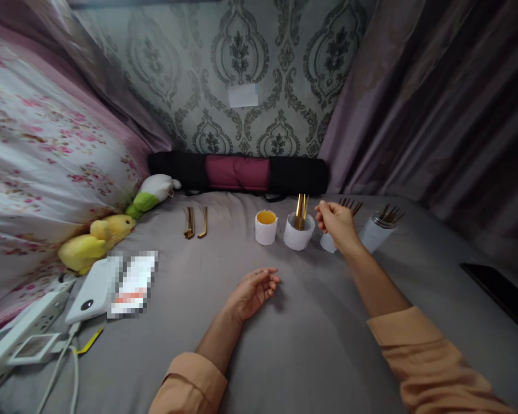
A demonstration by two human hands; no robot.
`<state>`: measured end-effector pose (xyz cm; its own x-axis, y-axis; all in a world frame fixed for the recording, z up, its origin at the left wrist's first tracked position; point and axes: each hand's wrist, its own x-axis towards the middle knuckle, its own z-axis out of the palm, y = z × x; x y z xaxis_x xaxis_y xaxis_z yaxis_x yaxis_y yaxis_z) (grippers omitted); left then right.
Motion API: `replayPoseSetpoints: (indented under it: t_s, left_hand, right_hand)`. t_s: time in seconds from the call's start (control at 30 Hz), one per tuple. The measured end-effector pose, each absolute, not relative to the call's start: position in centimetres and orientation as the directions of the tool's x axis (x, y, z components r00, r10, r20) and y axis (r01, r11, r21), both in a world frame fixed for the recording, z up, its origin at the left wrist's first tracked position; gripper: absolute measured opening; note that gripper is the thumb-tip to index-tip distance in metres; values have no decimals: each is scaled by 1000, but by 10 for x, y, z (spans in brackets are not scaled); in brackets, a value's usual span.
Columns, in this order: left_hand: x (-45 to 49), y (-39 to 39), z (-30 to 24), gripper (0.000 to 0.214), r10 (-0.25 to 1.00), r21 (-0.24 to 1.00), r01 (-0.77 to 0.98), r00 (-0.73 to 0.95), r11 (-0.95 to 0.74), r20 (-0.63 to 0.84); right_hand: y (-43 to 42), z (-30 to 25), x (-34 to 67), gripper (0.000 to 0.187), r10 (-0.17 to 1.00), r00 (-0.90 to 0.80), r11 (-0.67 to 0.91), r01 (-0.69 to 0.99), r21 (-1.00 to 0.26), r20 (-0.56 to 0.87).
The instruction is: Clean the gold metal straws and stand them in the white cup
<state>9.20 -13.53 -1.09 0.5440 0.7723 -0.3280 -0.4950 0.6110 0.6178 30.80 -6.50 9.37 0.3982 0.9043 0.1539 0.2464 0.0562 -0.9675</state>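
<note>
You're getting no readable text or numbers here. The packet [134, 277] is showing an orange-red band [129, 297], pixelated past reading; the white device [90, 283] beside it is showing you a dark round mark [87, 305].

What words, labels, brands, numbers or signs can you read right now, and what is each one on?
None can be read.
White-and-orange packet: pixelated, unreadable.
White device with a round dark spot: no lettering I can make out.
Yellow tag by the cables: too small to read.
White card on the wall: no writing discernible.
White-wrapped cups: no writing discernible.
</note>
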Motion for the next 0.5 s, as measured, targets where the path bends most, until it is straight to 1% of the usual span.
replayPoseSetpoints:
  t_s: [0.23,0.5]
  left_hand:
    - [91,-136,-13,21,776,617,-502,543,606,-321]
    - [91,-136,-13,20,784,619,-508,530,599,-324]
  right_hand:
    - [-92,87,286,32,919,378,93,63,-994,110]
    - [-108,64,267,33,945,324,59,-21,-998,49]
